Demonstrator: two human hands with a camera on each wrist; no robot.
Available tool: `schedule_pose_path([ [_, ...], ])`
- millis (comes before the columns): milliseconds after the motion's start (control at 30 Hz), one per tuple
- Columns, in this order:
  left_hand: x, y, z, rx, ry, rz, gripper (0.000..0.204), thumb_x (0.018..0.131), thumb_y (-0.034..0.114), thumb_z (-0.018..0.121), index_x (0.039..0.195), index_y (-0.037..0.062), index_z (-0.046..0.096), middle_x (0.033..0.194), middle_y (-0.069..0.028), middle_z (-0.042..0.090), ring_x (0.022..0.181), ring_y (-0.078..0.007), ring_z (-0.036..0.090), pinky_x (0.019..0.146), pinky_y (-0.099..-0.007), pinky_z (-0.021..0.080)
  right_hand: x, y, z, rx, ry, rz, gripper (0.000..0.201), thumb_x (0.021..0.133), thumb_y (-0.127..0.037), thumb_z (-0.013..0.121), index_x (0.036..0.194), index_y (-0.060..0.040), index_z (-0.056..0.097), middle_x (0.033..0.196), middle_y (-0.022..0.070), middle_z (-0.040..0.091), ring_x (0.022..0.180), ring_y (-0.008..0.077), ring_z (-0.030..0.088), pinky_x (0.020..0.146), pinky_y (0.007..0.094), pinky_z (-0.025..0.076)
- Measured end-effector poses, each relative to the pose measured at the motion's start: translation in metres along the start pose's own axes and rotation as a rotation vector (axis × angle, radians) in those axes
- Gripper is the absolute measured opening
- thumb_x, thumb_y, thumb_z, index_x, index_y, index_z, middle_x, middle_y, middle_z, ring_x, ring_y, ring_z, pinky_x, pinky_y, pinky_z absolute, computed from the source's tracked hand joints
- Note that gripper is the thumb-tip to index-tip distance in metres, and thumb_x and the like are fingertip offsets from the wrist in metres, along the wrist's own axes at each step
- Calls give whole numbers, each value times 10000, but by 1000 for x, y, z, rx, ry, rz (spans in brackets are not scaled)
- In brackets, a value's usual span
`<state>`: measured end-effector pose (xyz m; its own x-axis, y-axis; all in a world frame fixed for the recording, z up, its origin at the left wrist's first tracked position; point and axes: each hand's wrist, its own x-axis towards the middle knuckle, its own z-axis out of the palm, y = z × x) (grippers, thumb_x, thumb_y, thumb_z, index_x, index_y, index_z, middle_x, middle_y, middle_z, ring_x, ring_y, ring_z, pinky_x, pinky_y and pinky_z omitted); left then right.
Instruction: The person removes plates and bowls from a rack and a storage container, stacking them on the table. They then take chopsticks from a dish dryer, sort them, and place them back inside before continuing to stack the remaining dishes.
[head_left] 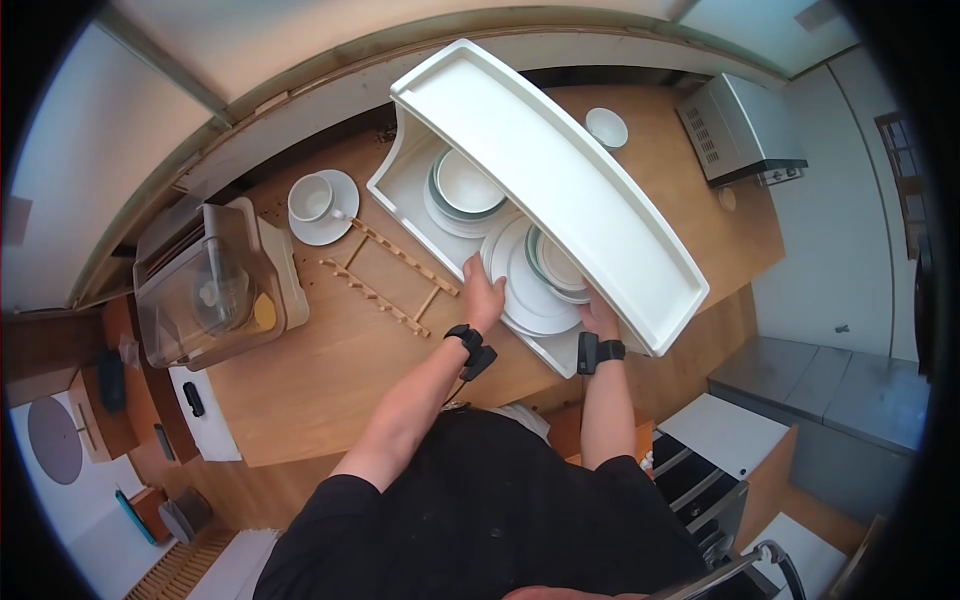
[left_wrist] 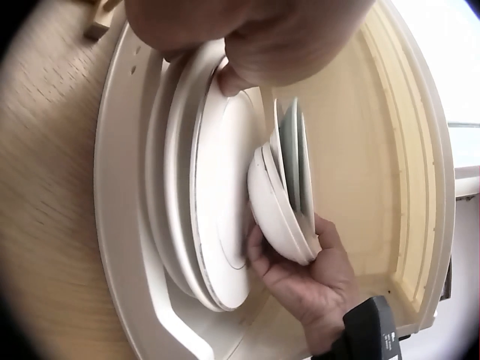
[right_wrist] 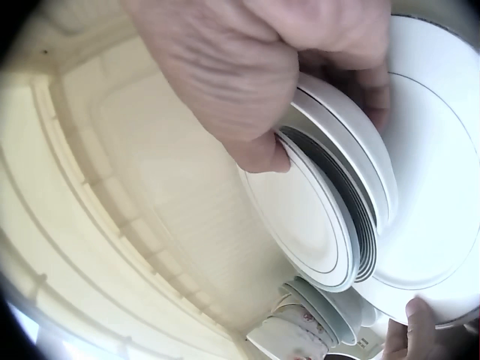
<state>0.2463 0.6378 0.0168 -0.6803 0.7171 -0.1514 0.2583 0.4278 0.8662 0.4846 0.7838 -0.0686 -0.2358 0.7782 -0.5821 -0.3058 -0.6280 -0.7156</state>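
A white bin [head_left: 560,160] lies tilted on the wooden table, its open side toward the person. Inside it stand large white plates [left_wrist: 217,202] and a stack of bowls and small plates [right_wrist: 307,217]. The left hand [head_left: 484,300] holds the rim of the large plates, its thumb [left_wrist: 234,81] on the front plate's face. The right hand [head_left: 600,318] grips the stack of bowls and small plates, thumb on the outer small plate and fingers round the bowls' side, as the right wrist view shows. Another bowl stack [head_left: 468,185] sits deeper in the bin.
Left of the bin, a wooden rack [head_left: 390,275] lies on the table [head_left: 300,400]. Beyond it are a cup [head_left: 311,198] on a saucer [head_left: 340,225] and a clear-lidded container [head_left: 220,290]. A small bowl [head_left: 607,128] and a silver appliance [head_left: 735,130] stand behind the bin at right.
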Motion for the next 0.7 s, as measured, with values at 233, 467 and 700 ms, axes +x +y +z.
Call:
schedule_pose_path([
  [233,-3,8,-4,-9,-28,41,666,863,-22,638,1420,-122,287,1440,-320,323,1326,-471,383,1125,-424,347,60,41,-83,-672,-169,-422,521,873,-49,720,1347,-86,506,1328,78,534,1243,241,498,1054,421,424],
  [467,-5,-3,-4,47,20,106,635,817,-72,604,1396,-124,349,1399,-308,384,1283,-465,424,1113,-425,361,68,42,-91,-674,-201,-444,549,856,-76,748,1348,-93,505,1347,75,527,1253,227,485,1071,384,397],
  [700,0,-6,-20,58,-98,75,660,799,64,682,1378,-109,417,1358,-320,465,1303,-441,427,1122,-443,354,46,28,-49,-551,-47,-353,524,852,-89,756,1316,-73,514,1326,76,540,1220,214,502,1049,346,411],
])
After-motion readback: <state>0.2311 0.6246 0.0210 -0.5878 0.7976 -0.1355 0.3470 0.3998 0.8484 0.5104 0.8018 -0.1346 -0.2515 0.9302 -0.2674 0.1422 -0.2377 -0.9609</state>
